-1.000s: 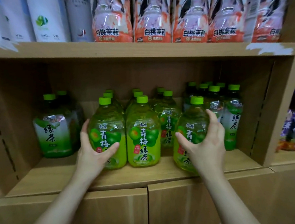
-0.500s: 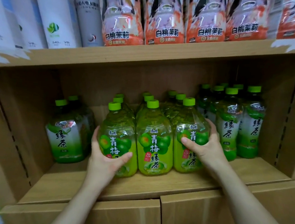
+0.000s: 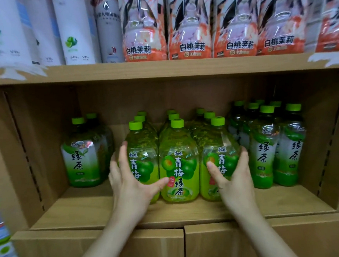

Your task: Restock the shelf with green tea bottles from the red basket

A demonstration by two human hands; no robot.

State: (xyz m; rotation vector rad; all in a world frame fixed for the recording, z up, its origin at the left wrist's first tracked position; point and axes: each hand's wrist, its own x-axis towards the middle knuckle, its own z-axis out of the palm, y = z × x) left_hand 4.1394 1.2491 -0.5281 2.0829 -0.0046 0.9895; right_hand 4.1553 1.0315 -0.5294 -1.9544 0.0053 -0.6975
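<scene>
Three rows of yellow-green plum green tea bottles stand mid-shelf on the wooden shelf board (image 3: 280,202). My left hand (image 3: 131,184) grips the left front bottle (image 3: 142,152), fingers up its left side and thumb across its lower front. My right hand (image 3: 235,184) grips the right front bottle (image 3: 217,148), thumb on the label and fingers round its right side. The middle front bottle (image 3: 178,169) stands squeezed between them, touching both. The red basket is out of view.
Taller green tea bottles (image 3: 263,156) fill the shelf's right end, and two more (image 3: 83,158) stand at the left. On the upper shelf are white bottles (image 3: 71,19) and peach jasmine tea bottles (image 3: 192,28). Cabinet doors (image 3: 155,249) close off the space below.
My right hand slid its bottle left until it met the middle front bottle, closing the gap. My left hand kept hold of the left bottle.
</scene>
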